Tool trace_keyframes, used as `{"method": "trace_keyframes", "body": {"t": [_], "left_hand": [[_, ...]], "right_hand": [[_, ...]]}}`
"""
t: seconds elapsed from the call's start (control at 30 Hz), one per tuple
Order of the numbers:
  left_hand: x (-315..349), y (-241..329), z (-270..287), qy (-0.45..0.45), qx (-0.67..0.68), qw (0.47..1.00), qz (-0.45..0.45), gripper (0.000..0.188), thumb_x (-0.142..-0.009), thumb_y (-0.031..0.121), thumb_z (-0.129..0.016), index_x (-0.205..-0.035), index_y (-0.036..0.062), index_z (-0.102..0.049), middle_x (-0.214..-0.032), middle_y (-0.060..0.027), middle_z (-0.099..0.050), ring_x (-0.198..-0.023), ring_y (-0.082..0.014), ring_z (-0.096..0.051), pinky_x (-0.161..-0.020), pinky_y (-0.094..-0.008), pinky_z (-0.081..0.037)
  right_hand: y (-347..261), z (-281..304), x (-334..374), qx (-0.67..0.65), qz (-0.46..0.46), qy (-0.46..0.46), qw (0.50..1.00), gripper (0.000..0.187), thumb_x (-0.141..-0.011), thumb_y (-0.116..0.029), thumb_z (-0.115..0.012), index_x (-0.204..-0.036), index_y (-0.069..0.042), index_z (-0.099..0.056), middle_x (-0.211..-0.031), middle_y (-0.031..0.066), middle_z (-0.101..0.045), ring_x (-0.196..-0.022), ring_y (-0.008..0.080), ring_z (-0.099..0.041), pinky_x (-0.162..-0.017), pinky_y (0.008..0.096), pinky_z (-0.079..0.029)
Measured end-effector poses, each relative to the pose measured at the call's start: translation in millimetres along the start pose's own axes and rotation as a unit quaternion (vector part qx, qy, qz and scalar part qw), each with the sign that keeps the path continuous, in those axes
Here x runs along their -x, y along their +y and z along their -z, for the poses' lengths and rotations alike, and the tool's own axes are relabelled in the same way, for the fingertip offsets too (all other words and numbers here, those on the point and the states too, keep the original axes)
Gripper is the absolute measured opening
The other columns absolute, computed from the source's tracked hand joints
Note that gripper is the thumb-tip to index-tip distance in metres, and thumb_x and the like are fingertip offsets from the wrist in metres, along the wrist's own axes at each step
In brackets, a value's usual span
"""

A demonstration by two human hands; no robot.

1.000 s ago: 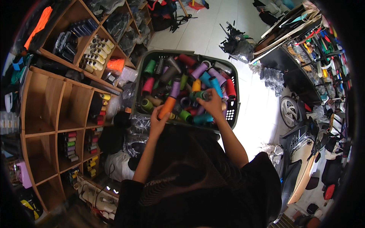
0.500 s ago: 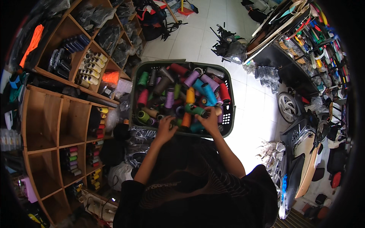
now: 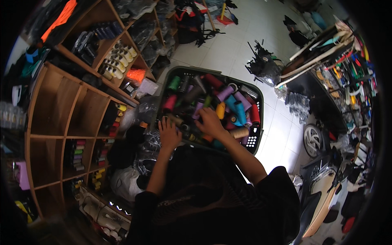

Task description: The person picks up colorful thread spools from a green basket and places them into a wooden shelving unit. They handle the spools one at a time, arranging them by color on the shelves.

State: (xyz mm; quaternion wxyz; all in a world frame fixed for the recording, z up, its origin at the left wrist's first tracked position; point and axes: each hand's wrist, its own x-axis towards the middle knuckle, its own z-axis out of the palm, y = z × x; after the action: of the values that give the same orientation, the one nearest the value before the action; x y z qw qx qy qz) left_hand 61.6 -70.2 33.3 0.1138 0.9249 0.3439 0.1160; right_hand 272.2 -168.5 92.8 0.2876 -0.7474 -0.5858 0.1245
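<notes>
A dark green plastic basket (image 3: 259, 118) with perforated sides holds many thread spools in mixed colours. My left hand (image 3: 169, 134) lies with fingers spread over the near left rim, close to a tan spool (image 3: 176, 119). My right hand (image 3: 211, 123) reaches into the middle of the pile, fingers bent down next to a purple spool (image 3: 198, 108). Those fingertips are partly hidden, so any grip is unclear. Just right of that hand are a yellow spool (image 3: 220, 110), blue spools (image 3: 239, 113) and a beige spool (image 3: 239, 132). A red spool (image 3: 255, 114) leans against the right wall.
Wooden cubby shelves (image 3: 68, 136) on the left hold rows of spools and plastic-wrapped bundles. A black bundle (image 3: 261, 61) lies on the tiled floor (image 3: 228, 53) beyond the basket. At right are a motorbike wheel (image 3: 313, 141) and a crowded rack (image 3: 347, 77).
The whole view has swung, shifting the basket rightward. My right hand has moved left across the pile, and the green spool at its fingers is out of sight. My left hand's fingers have spread.
</notes>
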Motion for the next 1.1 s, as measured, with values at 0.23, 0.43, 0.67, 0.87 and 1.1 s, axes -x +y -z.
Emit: {"method": "trace_keyframes", "body": {"t": [0.23, 0.43, 0.67, 0.87, 1.1], "left_hand": [[1, -3, -3, 0.03, 0.015, 0.999, -0.007, 0.047, -0.078, 0.025, -0.064, -0.114, -0.0046, -0.06, -0.14, -0.0241, -0.045, -0.143, -0.0423, -0.028, -0.119, -0.0576, -0.015], [2, -4, -4, 0.034, 0.016, 0.999, -0.011, 0.046, -0.078, 0.026, -0.064, -0.113, -0.0038, -0.06, -0.139, -0.0234, -0.046, -0.141, -0.0419, -0.029, -0.119, -0.0573, -0.015], [1, -8, -1, 0.01, 0.045, 0.999, 0.003, 0.042, -0.076, 0.02, -0.064, -0.112, -0.0014, -0.06, -0.133, -0.0211, -0.05, -0.136, -0.0397, -0.035, -0.117, -0.056, -0.019], [-41, -18, 9, 0.086, 0.1, 0.988, -0.077, 0.028, -0.08, 0.013, -0.061, -0.106, 0.0005, -0.06, -0.118, -0.0188, -0.056, -0.118, -0.0384, -0.049, -0.102, -0.051, -0.036], [-53, -23, -5, 0.111, 0.141, 0.974, -0.136, 0.015, -0.081, 0.014, -0.063, -0.09, 0.0013, -0.062, -0.097, -0.0151, -0.062, -0.099, -0.0352, -0.058, -0.094, -0.0473, -0.043]], "right_hand": [[-3, -35, -84, 0.243, 0.079, -0.086, 0.963, 0.06, -0.068, -0.029, -0.081, -0.121, -0.014, -0.06, -0.132, 0.0156, -0.05, -0.132, 0.038, -0.039, -0.101, 0.0738, -0.03], [2, -87, -70, 0.299, 0.041, -0.047, 0.952, 0.072, -0.056, -0.035, -0.087, -0.119, -0.014, -0.059, -0.126, 0.014, -0.052, -0.131, 0.0359, -0.042, -0.101, 0.0791, -0.027], [7, -80, -15, 0.205, 0.055, -0.049, 0.976, 0.064, -0.056, -0.04, -0.086, -0.105, -0.009, -0.058, -0.104, 0.0084, -0.06, -0.118, 0.0259, -0.052, -0.106, 0.073, -0.024], [-18, -55, 14, 0.149, -0.058, -0.114, 0.98, 0.073, -0.063, -0.045, -0.081, -0.117, -0.004, -0.055, -0.1, 0.0073, -0.065, -0.115, 0.0284, -0.054, -0.109, 0.0723, -0.021], [-32, -46, 42, 0.135, -0.101, -0.06, 0.984, 0.07, -0.075, -0.045, -0.074, -0.126, -0.002, -0.053, -0.089, 0.0049, -0.07, -0.116, 0.0268, -0.056, -0.112, 0.0709, -0.017]]}}
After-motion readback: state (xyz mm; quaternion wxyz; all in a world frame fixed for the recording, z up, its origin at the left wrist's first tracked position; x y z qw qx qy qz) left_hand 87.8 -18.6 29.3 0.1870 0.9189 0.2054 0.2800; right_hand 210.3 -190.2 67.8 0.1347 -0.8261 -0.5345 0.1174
